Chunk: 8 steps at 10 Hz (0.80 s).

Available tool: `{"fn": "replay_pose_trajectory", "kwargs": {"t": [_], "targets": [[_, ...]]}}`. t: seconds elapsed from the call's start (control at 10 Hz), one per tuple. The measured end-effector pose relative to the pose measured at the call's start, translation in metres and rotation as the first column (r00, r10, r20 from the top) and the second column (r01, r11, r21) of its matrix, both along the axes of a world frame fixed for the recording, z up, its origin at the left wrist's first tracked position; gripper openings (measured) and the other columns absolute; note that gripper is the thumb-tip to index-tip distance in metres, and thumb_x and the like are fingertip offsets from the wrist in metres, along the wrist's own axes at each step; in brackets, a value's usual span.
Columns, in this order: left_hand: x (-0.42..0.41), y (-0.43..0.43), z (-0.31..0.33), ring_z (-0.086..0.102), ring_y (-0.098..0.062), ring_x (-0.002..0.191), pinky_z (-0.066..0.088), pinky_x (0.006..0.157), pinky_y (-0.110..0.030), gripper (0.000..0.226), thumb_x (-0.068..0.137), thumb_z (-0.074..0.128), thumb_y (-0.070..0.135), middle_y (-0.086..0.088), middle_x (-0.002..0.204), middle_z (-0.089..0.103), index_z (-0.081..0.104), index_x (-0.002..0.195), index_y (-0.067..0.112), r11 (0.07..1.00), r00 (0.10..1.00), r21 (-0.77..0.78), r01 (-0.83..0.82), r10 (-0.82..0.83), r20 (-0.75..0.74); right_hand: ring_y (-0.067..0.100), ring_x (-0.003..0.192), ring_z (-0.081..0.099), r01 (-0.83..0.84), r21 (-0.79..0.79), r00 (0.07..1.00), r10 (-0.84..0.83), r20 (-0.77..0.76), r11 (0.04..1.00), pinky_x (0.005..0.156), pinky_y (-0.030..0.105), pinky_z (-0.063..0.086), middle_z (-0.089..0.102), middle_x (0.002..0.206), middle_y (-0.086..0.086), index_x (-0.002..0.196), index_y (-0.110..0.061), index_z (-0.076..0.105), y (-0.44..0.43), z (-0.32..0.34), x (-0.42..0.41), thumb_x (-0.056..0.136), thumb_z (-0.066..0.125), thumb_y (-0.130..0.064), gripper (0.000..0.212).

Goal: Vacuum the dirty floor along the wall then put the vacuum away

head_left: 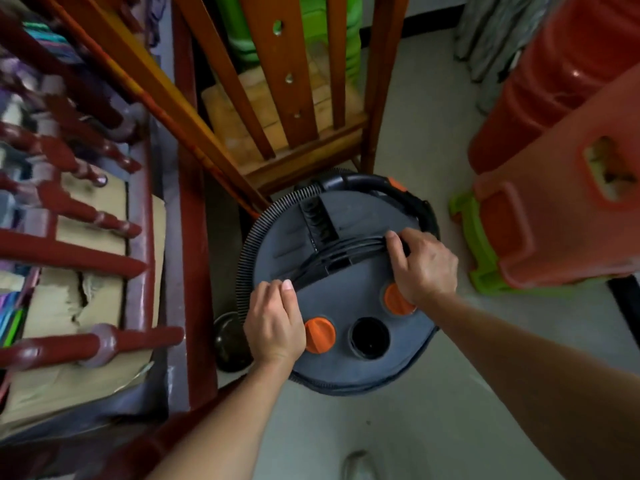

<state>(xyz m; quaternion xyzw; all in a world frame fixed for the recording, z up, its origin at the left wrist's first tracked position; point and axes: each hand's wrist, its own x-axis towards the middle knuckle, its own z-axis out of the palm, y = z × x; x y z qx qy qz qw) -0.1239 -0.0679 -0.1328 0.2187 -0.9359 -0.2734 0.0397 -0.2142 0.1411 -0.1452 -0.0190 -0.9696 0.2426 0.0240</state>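
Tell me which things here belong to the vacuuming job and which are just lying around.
Job: vacuum, its ribbed hose, the black cord wound across its top, left hand and right hand gripping that cord.
Lying about: wooden chair, orange stools, green stool, cardboard on the red bench.

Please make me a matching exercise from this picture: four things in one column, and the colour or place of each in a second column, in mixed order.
Things:
1. ribbed hose
2. round knobs
3. low stool
4. black cord

Descriptions:
a. green
b. orange
c. gripped by the left hand and the right hand
d. curved round the left rim of the vacuum

Pairs: 1-d; 2-b; 3-a; 4-c
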Motion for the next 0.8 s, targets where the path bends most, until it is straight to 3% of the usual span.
{"fn": "replay_pose_trajectory", "kwargs": {"t": [0.2, 0.4, 0.5, 0.6, 0.7, 0.8], "targets": [[-0.01, -0.002, 0.003, 0.056, -0.033, 0.079, 0.043, 0.07, -0.04, 0.048, 0.098, 0.027, 0.032, -0.011, 0.081, 0.056, 0.06, 0.077, 0.003, 0.998, 1.0, -0.054, 0.023, -0.022, 0.022, 0.027, 0.068, 0.056, -0.01, 0.006, 1.0, 0.01, 0.029, 1.0, 0.054, 0.029, 0.028, 0.048, 0.067, -0.002, 0.068, -0.021, 0.043, 0.001, 0.005, -0.004, 0.097, 0.033, -0.048, 0.04], [-0.011, 0.0, 0.006, 0.056, -0.036, 0.075, 0.048, 0.069, -0.044, 0.049, 0.099, 0.026, 0.032, -0.012, 0.078, 0.054, 0.057, 0.074, 0.003, 0.999, 0.998, -0.037, 0.001, 0.001, 0.055, 0.034, 0.09, 0.057, -0.112, -0.048, 0.991, 0.115, 0.066, 0.993, 0.067, 0.04, 0.05, 0.06, 0.091, 0.009, 0.08, -0.009, 0.063, 0.003, 0.011, -0.008, 0.1, 0.029, -0.041, 0.051], [-0.01, 0.0, 0.009, 0.057, -0.036, 0.077, 0.05, 0.07, -0.045, 0.054, 0.098, 0.025, 0.038, -0.013, 0.079, 0.054, 0.059, 0.076, 0.002, 0.999, 0.997, -0.043, -0.006, 0.009, 0.082, 0.034, 0.093, 0.056, -0.138, -0.031, 0.987, 0.14, 0.081, 0.99, 0.07, 0.041, 0.05, 0.062, 0.097, 0.009, 0.086, -0.009, 0.067, 0.003, 0.014, -0.008, 0.099, 0.026, -0.041, 0.054], [-0.012, 0.002, 0.017, 0.057, -0.034, 0.081, 0.05, 0.074, -0.045, 0.074, 0.099, 0.011, 0.054, -0.013, 0.083, 0.056, 0.062, 0.083, 0.002, 0.995, 0.99, -0.091, 0.048, -0.036, 0.133, 0.035, 0.093, 0.057, -0.163, -0.033, 0.981, 0.166, 0.099, 0.986, 0.073, 0.041, 0.051, 0.064, 0.096, 0.01, 0.089, -0.008, 0.068, 0.006, 0.015, -0.01, 0.099, 0.026, -0.041, 0.055], [-0.009, 0.003, 0.03, 0.058, -0.034, 0.089, 0.049, 0.078, -0.046, 0.091, 0.091, -0.003, 0.067, -0.012, 0.091, 0.059, 0.063, 0.092, 0.005, 0.99, 0.961, -0.12, 0.081, -0.045, 0.274, 0.036, 0.101, 0.056, -0.241, -0.001, 0.949, 0.236, 0.207, 0.97, 0.084, 0.043, 0.048, 0.062, 0.1, 0.009, 0.095, -0.009, 0.069, 0.008, 0.023, -0.009, 0.102, 0.033, -0.039, 0.047], [-0.005, 0.01, 0.035, 0.057, -0.033, 0.1, 0.046, 0.082, -0.045, 0.075, 0.091, 0.012, 0.068, -0.011, 0.103, 0.06, 0.059, 0.103, 0.01, 0.976, 0.879, -0.175, 0.132, -0.033, 0.476, 0.03, 0.118, 0.048, -0.35, 0.049, 0.867, 0.304, 0.396, 0.935, 0.095, 0.042, 0.041, 0.057, 0.119, 0.005, 0.115, -0.019, 0.065, 0.022, 0.037, -0.027, 0.102, 0.039, -0.044, 0.038]]}}
